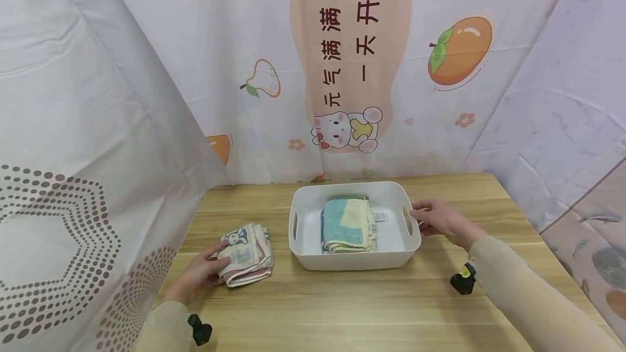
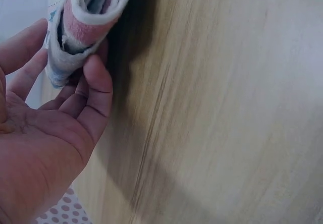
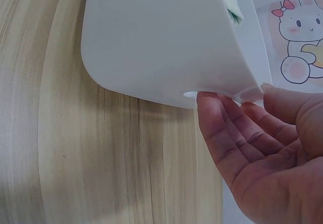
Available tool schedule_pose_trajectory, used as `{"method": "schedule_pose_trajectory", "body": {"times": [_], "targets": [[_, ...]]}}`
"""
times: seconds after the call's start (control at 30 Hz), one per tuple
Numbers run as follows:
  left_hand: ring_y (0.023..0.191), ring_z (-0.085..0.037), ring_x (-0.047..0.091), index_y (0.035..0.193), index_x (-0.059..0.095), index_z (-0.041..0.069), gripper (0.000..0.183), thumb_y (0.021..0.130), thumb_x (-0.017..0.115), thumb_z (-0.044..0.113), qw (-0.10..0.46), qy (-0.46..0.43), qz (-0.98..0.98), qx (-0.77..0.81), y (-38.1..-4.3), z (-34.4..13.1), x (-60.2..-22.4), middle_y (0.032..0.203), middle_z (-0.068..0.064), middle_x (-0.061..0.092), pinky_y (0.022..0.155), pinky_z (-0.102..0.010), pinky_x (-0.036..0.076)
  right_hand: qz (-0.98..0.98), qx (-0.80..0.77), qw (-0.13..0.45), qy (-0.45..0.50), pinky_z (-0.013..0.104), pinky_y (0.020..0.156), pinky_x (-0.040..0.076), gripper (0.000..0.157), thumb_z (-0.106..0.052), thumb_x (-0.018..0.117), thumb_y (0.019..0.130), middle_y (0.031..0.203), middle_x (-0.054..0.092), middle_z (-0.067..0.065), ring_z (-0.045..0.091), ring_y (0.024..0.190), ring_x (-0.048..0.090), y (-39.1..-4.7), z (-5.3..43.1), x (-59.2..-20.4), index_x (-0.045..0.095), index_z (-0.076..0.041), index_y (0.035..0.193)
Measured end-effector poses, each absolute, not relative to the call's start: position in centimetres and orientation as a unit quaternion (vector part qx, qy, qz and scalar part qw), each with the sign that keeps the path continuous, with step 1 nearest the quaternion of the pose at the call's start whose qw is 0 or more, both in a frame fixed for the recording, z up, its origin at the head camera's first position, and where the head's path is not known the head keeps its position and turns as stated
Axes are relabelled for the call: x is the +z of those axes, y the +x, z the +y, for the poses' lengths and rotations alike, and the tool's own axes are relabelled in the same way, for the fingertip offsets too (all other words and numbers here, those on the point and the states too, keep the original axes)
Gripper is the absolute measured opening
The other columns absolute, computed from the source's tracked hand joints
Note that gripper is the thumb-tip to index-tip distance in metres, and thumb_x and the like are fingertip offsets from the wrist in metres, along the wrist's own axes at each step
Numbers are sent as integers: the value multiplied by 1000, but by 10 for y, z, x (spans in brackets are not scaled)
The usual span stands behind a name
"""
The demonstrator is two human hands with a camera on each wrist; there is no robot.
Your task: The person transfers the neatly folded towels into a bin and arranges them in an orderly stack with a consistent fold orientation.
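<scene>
On the left of the table, a folded towel (image 1: 246,257) in white, pink and blue lies in layers. My left hand (image 1: 202,270) grips its left edge; in the left wrist view the fingers (image 2: 98,85) curl at the rounded fold of the towel (image 2: 91,27). A white plastic basket (image 1: 342,261) with cut-out handles stands in the middle. My right hand (image 1: 442,220) holds its right end, fingertips at the handle slot and thumb at the rim in the right wrist view. Inside the basket sits a folded blue and pale yellow towel (image 1: 347,224) with white tags.
The wooden table (image 1: 332,308) has its back edge along a hanging printed curtain (image 1: 235,118). More curtain (image 1: 98,124) hangs close on the left, and another patterned sheet (image 1: 552,124) on the right. A black wrist mount (image 1: 463,280) sits at the right sleeve.
</scene>
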State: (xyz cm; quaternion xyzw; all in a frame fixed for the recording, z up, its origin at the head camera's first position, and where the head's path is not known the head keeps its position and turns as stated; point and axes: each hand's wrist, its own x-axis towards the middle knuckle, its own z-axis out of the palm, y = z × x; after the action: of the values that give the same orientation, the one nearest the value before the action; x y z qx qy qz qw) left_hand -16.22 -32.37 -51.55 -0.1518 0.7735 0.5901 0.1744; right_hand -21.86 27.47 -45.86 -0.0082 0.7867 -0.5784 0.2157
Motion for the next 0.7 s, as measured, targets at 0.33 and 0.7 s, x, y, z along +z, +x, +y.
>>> {"method": "schedule_pose_trajectory", "body": {"times": [0.33,0.7], "targets": [[67,-14,52,160,36,11,68,100,67,20,162,-157,788,573,-168,-322,-515,84,-5,47,60,-29,53,789,-576,215,-8,36,75,61,46,-13,53,107,108,69,20,20,84,69,-218,275,-460,43,18,139],[89,-18,60,157,38,7,66,99,68,15,140,-145,790,578,-169,-318,-518,130,-20,49,73,-35,55,788,-576,215,-10,36,75,61,47,-13,53,107,109,69,21,20,84,70,-218,275,-459,43,18,140]]}}
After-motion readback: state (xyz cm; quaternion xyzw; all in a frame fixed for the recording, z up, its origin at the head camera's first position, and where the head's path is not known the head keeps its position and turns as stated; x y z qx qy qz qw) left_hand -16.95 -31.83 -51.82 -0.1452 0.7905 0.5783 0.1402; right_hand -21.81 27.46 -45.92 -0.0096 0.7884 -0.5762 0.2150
